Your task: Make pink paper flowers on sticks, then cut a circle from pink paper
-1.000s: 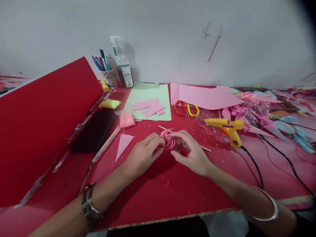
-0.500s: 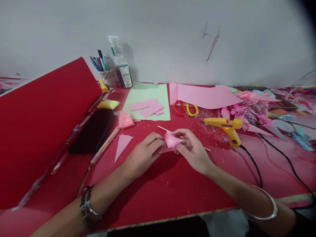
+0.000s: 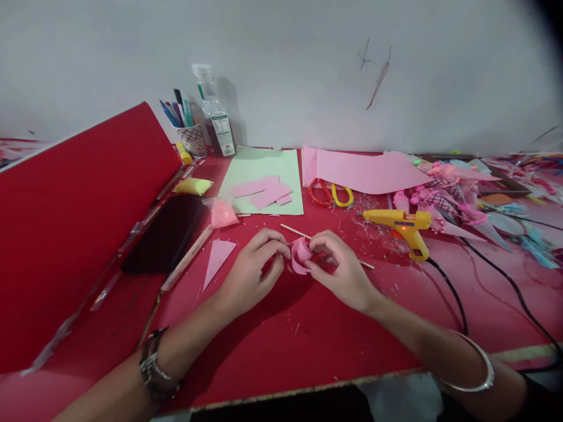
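Note:
A curled piece of pink paper is held just above the red table, between my two hands. My left hand pinches its left edge between thumb and fingers. From the other side, my right hand grips the rolled part, thumb in front and fingers behind. Beyond the hands a thin wooden stick lies on the table, partly hidden by my right hand. A pink paper triangle lies flat to the left of my left hand.
A yellow hot glue gun with its cable lies at right, beside a heap of pink paper cones. Scissors and pink sheets lie behind. A dark phone and a raised red board are at left.
The pink paper has gone from a tight, folded cone shape to a looser open curl. My left hand has lifted slightly and its fingers have shifted to the paper's left edge.

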The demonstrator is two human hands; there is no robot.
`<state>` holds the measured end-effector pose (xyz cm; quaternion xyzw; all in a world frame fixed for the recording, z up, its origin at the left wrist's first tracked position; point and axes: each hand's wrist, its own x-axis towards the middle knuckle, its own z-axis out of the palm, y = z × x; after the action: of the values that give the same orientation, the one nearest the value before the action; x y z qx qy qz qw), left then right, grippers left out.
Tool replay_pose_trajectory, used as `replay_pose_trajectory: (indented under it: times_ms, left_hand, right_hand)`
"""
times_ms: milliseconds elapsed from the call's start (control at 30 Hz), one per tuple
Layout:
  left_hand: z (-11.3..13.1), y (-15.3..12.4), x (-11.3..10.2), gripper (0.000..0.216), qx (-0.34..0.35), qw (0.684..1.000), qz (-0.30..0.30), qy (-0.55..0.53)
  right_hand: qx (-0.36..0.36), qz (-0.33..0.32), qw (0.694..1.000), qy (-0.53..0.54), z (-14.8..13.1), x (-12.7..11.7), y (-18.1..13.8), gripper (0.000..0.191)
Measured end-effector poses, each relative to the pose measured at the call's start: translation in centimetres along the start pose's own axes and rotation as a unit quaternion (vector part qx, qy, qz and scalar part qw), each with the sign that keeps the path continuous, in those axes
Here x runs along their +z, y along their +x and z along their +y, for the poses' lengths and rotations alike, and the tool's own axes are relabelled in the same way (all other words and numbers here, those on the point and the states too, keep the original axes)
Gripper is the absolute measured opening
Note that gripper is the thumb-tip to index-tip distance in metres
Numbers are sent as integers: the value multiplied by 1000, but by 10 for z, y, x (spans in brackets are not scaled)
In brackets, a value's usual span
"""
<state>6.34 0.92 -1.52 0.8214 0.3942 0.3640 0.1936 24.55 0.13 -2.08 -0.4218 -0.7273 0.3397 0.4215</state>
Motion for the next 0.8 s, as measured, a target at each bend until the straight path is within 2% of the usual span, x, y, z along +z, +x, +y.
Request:
replay_pose_trajectory:
  times_ms: [233,333,433,667,800]
  left_hand:
    - [0,1,0,10,-18,1000,-3,15]
    - [0,1,0,18,-19,1000,-5,11]
    - [1,0,0,22,-4,1000,-15,10]
    - [3,1,-2,10,13,1000,-6,24]
    - [4,1,-1,11,22,999,-18,29]
  right_hand:
    - [-19,-11,999,-37,0,-1,1,14]
    - [-29,-16,998,-61,-1,-2,1,16]
    - [-35,-26,997,-64,-2,-3,1,17]
    - [-42,-41,996,-71,-3,-3,0,17]
    - [-46,-41,996,-69,-2,-3,1,18]
